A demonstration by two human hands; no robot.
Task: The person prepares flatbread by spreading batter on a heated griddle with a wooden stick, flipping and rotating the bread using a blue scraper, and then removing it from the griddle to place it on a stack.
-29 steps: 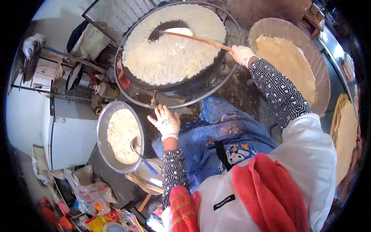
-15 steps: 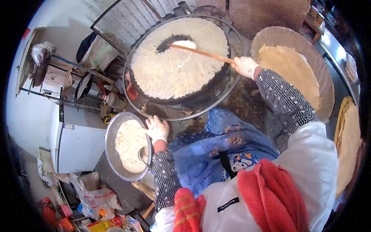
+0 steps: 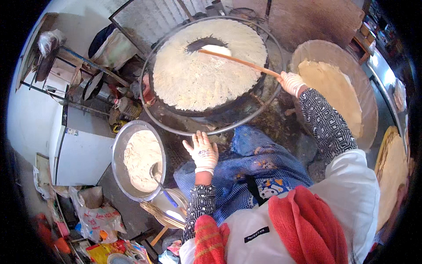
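Note:
A long wooden batter spreader (image 3: 250, 65) is gripped at its near end by my right hand (image 3: 291, 83), in a striped white glove. Its far end lies over a large round griddle coated with pale batter (image 3: 189, 86). A smooth white mound of batter (image 3: 217, 49) sits against it, beside a dark uncoated patch (image 3: 200, 44). My left hand (image 3: 203, 154), gloved too, is open with fingers spread, close to the near side of the metal ring (image 3: 215, 131) around the griddle; whether it touches cannot be told. To its left, a metal bowl (image 3: 118, 165) holds pale batter and a ladle (image 3: 165, 189).
At right, a wide round basket lined with clear plastic (image 3: 371, 105) holds a tan flatbread (image 3: 329, 94). More stacked flatbreads (image 3: 391, 176) lie at the far right. A straw brush (image 3: 154, 210) rests below the bowl. A white cabinet (image 3: 83, 156) and cluttered shelf stand left.
My left hand has moved right, from the bowl's rim to near the griddle ring, fingers spreading. The right hand still holds the spreader over the griddle. The whole view has shifted slightly.

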